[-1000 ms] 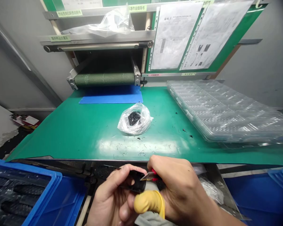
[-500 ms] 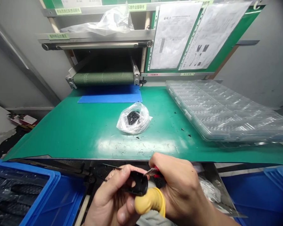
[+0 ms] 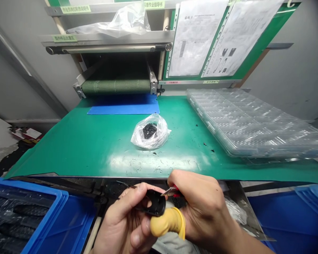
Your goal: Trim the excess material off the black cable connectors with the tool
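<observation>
Below the table's (image 3: 95, 148) front edge, a black part (image 3: 154, 204) is pinched by the left hand (image 3: 124, 222) and trimmed with a blade (image 3: 166, 191) gripped in the right hand (image 3: 201, 208); steady edge-following seems needed next

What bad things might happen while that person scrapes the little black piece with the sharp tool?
1. The blade in the right hand points toward the left hand. Only the right thumb wears a yellow finger cot, so a slip might cut a bare finger.
2. The black part is pinched by fingertips past the edge of the green table, so it may drop underneath.
3. Black shavings already litter the table; more may scatter toward the clear trays.
</observation>
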### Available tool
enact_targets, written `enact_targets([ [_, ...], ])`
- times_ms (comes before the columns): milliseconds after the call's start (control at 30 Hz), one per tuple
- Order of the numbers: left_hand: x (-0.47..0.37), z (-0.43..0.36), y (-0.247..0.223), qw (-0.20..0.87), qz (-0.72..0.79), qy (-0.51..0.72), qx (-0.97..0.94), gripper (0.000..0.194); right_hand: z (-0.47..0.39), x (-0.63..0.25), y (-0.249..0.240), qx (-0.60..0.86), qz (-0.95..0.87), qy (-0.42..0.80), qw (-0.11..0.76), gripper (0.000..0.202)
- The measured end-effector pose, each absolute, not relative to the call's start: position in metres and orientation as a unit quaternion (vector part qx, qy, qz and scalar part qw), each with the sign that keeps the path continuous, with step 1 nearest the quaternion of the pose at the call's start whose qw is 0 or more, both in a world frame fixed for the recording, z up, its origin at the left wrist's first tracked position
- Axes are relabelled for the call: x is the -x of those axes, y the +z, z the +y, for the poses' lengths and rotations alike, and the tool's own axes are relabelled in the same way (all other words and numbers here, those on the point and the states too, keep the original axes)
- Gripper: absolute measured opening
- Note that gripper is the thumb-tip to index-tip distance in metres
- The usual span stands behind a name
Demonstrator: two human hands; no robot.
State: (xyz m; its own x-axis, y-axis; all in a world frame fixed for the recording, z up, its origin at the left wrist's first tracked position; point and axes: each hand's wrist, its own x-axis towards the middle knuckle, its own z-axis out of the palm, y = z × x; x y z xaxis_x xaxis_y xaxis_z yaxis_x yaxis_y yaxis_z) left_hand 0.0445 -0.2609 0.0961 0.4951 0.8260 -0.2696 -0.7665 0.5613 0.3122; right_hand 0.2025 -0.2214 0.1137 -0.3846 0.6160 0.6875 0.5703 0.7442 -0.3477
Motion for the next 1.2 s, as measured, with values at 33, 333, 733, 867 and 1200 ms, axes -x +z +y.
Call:
enact_targets([
  [33, -0.045, -0.261, 0.097, 0.859, 0.195, 0.465, -0.084, 0.022, -0.222, -0.202, 0.114, 0.357, -0.831, 0.029, 0.426, 0.048],
  [333, -0.048, -0.259, 0.112, 0.809, 0.307, 0.486, -0.127, 0.027, -0.223, -0.198, 0.105, 0.363, -0.813, 0.105, 0.443, 0.049],
  [733, -0.051, -0.259, 0.101, 0.507, 0.423, 0.673, -0.333, 0.021, -0.228, -0.19, 0.104, 0.363, -0.744, 0.442, 0.346, 0.062],
  [867, -0.042, -0.255, 0.096, 0.348, 0.406, 0.689, -0.489, 0.018, -0.23, -0.191, 0.111, 0.356, -0.738, 0.495, 0.288, 0.062],
  [1200, -0.024, -0.244, 0.089, 0.336, 0.409, 0.623, -0.576, 0.019, -0.219, -0.208, 0.1, 0.341, -0.574, 0.676, 0.311, 0.041],
])
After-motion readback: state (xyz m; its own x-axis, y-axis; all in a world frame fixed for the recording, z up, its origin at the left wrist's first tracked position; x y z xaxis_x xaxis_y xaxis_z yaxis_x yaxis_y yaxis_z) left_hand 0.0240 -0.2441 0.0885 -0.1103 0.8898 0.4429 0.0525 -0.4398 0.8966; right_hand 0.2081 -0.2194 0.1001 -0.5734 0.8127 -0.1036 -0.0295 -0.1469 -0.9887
